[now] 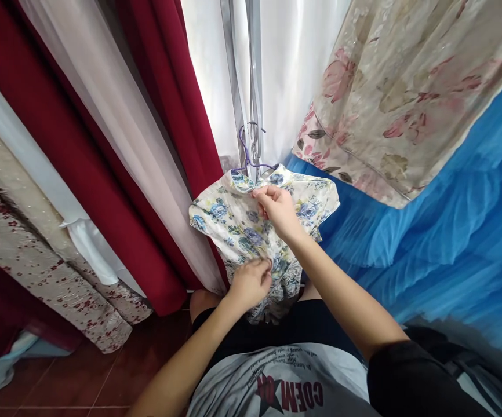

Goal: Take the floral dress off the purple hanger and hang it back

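Note:
A short-sleeved white blouse (251, 231) with blue flowers hangs on a thin purple hanger (247, 165) in front of me. My right hand (275, 208) pinches the front edge of the blouse just below the collar. Lower down, my left hand (253, 281) has its fingers closed on the cloth at the middle of the front. Both hands hide the parts of the front edge under their fingertips. The lower hem lies close to my lap.
Dark red curtains (146, 191) and pale fabrics hang at the left. A beige floral cloth (390, 110) and bright blue ruffled tulle (429, 231) fill the right. Behind the hanger is white cloth (298, 52) with grey metal strips. Red tiles (116, 370) cover the floor.

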Demonstrator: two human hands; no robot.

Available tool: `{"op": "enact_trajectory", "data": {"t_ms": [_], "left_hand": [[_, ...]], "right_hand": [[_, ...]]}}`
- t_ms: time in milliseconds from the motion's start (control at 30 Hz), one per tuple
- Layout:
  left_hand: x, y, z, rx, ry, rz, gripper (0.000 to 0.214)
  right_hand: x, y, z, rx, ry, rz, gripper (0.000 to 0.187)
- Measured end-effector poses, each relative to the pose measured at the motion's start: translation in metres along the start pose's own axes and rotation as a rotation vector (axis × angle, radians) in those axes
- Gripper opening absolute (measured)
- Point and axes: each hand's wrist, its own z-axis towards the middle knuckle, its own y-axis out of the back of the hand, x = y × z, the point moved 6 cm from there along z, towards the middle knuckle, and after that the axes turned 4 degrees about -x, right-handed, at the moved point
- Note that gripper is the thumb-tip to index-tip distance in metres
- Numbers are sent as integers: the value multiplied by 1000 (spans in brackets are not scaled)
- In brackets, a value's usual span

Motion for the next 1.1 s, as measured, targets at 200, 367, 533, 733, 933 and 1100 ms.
{"op": "enact_trajectory", "data": {"t_ms": [200, 367, 533, 733, 933, 1100], "left_hand": [[3, 115, 62, -645, -153, -317, 35], [-30, 145, 101, -604, -393, -93, 23], [-29, 164, 103, -814, -340, -113, 24], [102, 211, 66, -1263, 133, -467, 25], [192, 111, 18, -1157, 765, -1276, 20], [147, 5, 9, -879, 831, -1445, 18]], "right_hand": [[2, 13, -20, 45, 118, -35, 25], [-5, 17, -14, -9, 211, -79, 27], [-42, 21, -8, -137, 184, -221, 22], [-72, 22, -50, -69, -19, -207, 29], [-76, 13, -94, 7, -136, -20, 28], [-127, 84, -101, -291, -220, -164, 30]]}}
